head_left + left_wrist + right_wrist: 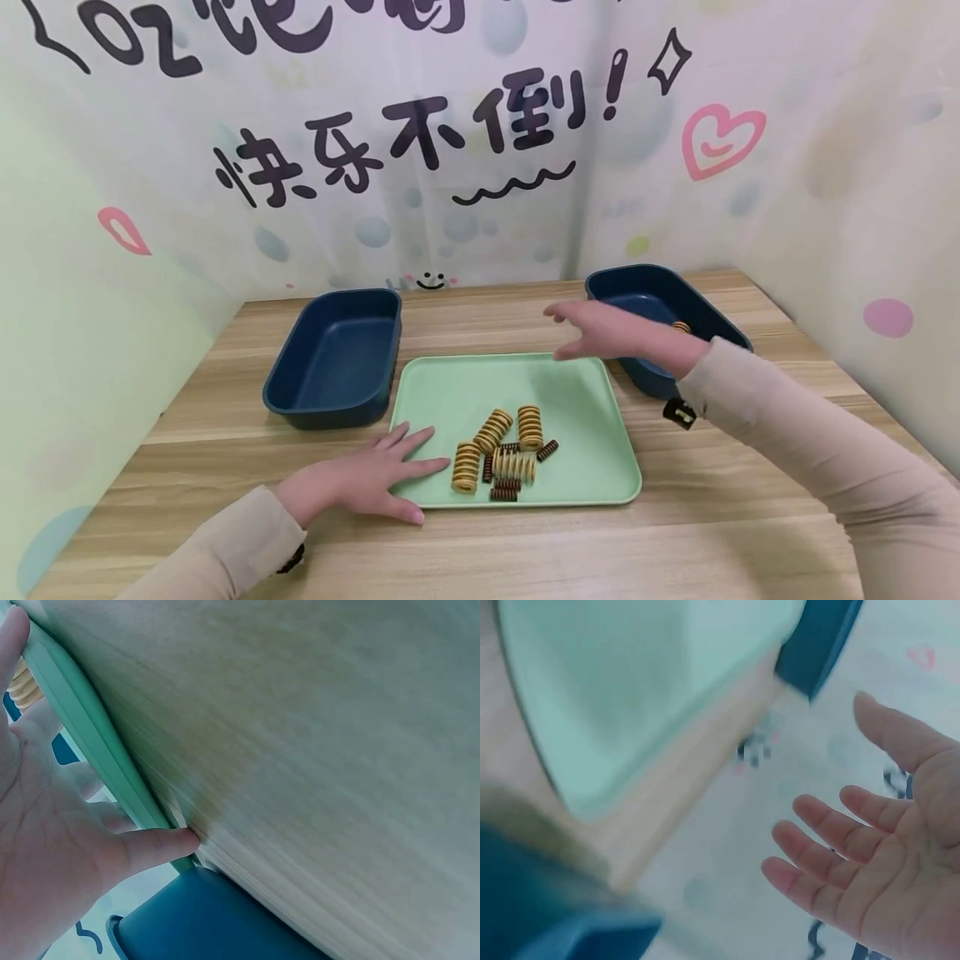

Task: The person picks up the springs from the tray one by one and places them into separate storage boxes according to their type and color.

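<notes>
On a light green tray (442, 392) lie several thick yellow springs (529, 427) and several small dark brown springs (504, 493), bunched near its front edge. My left hand (367, 475) rests spread over the tray's front left corner, fingers straight; in the left wrist view the hand (60, 832) touches the green rim (97, 735). My right hand (607, 329) hangs above the tray's back right corner, beside the right blue bin, holding nothing. Seen from the right wrist, that hand (885, 847) has its palm bare and its fingers loosely extended.
A blue bin (277, 392) with a bare bottom stands left of the tray. Another blue bin (660, 279) stands to the right, partly hidden by my right arm, with a yellow spring (681, 327) visible inside. Behind the wooden table (525, 558) hangs a printed curtain (465, 233).
</notes>
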Demonstrator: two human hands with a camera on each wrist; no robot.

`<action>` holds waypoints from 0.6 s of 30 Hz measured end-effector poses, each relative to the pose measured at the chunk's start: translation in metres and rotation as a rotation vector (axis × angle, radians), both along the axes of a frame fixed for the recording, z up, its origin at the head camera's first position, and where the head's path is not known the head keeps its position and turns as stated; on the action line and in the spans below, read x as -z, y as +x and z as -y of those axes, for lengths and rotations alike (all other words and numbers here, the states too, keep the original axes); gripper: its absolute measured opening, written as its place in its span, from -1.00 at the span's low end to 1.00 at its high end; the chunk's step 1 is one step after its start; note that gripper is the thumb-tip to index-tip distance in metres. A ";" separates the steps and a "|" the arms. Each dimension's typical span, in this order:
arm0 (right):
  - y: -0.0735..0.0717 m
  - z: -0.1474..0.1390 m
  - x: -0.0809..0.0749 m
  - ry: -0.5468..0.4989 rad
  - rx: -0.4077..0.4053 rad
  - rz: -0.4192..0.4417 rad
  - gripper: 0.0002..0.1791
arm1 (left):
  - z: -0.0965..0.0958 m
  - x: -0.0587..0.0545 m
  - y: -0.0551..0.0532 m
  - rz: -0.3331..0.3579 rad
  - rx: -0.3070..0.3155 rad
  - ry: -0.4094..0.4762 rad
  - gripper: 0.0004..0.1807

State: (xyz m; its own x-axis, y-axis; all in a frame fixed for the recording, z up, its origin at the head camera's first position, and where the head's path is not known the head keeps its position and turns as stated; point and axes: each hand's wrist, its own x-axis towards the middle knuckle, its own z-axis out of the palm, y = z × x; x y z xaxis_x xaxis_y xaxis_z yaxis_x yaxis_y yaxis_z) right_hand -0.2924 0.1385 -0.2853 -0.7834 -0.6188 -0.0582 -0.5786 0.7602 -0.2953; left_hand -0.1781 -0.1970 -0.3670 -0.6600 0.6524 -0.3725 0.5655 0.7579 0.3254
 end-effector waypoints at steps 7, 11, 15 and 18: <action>0.028 0.017 0.031 0.035 -0.108 -0.026 -0.24 | 0.001 0.003 -0.001 -0.009 0.006 0.001 -0.23; 0.037 0.023 0.045 0.069 -0.135 -0.018 -0.24 | 0.001 0.003 -0.001 -0.004 -0.001 0.005 -0.23; 0.042 0.027 0.053 0.072 -0.155 0.024 -0.24 | 0.001 0.002 -0.001 0.004 -0.005 0.009 -0.23; 0.045 0.029 0.057 0.069 -0.158 0.063 -0.24 | 0.001 0.001 0.000 0.002 0.000 0.013 -0.23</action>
